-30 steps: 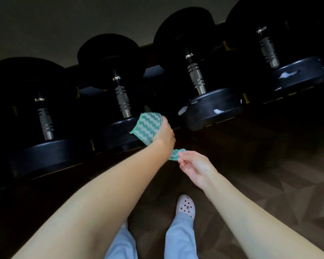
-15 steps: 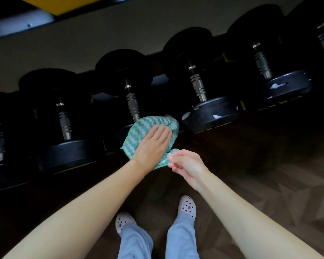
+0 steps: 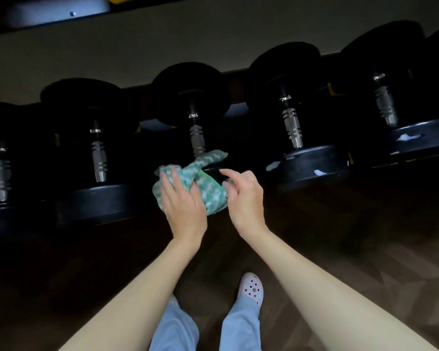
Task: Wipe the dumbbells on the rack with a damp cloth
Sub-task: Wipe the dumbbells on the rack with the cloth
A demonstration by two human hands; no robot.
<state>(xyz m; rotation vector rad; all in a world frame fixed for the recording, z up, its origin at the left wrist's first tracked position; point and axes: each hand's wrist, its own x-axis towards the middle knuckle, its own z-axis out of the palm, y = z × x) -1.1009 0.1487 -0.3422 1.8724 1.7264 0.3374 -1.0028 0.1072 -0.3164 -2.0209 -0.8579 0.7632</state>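
Observation:
Black dumbbells with ribbed steel handles lie in a row on a low dark rack. A green and white zigzag cloth (image 3: 209, 192) is bunched over the near head of the middle dumbbell (image 3: 197, 138). My left hand (image 3: 181, 206) presses on the cloth's left side with fingers laid flat and blurred. My right hand (image 3: 243, 196) is at the cloth's right side, fingers curled and pinching its edge, forefinger lifted. The near head under the cloth is mostly hidden.
Neighbouring dumbbells lie to the left (image 3: 98, 158) and right (image 3: 292, 127), with one more further right (image 3: 385, 105). White smears mark the near heads on the right (image 3: 312, 168). Dark wood floor and my feet in pale clogs (image 3: 250, 290) are below. A beige wall rises behind the rack.
The cloth went from spread flat under my left palm to bunched up. My right hand rose to the cloth's right side. My left hand slid to the cloth's left.

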